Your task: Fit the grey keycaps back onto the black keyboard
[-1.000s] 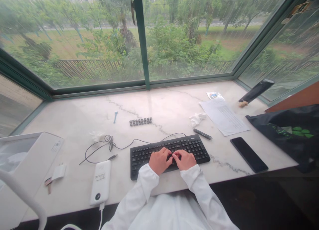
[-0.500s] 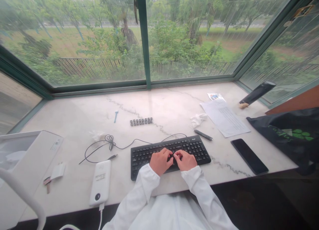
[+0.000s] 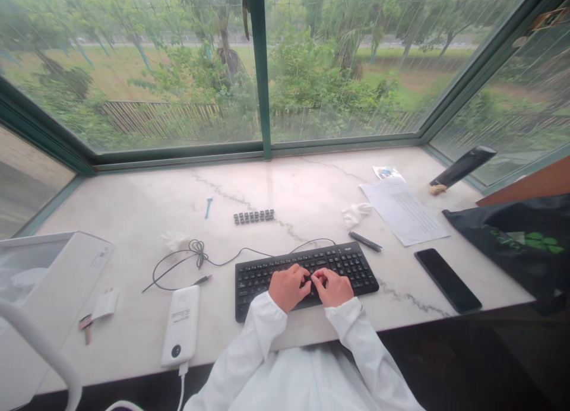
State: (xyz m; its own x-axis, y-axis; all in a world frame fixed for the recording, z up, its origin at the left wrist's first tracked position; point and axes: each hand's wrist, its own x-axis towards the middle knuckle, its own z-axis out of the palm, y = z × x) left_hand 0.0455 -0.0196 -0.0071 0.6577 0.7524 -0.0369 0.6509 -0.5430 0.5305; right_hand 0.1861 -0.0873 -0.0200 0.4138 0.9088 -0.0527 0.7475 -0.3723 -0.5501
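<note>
A black keyboard point(image 3: 347, 261) lies near the front edge of the marble sill. My left hand point(image 3: 286, 287) and my right hand point(image 3: 335, 285) rest on its middle rows, side by side in white sleeves. The fingers of both are curled, and the fingertips meet over the keys between the two hands. What they pinch, if anything, is hidden by the fingers. A short row of loose black keycaps point(image 3: 253, 217) sits on the sill behind the keyboard, and a small blue tool point(image 3: 207, 207) lies to its left.
The keyboard's black cable point(image 3: 196, 258) coils at the left, above a white power bank point(image 3: 180, 325). A white box point(image 3: 53, 283) stands far left. Pen point(image 3: 363, 241), tissue point(image 3: 355, 214), papers point(image 3: 403, 211), black phone point(image 3: 447, 271) and a dark bag point(image 3: 521, 244) lie on the right.
Both hands stay on the same keys with only slight finger movement. The view has drifted a little, so everything sits slightly to the right of before.
</note>
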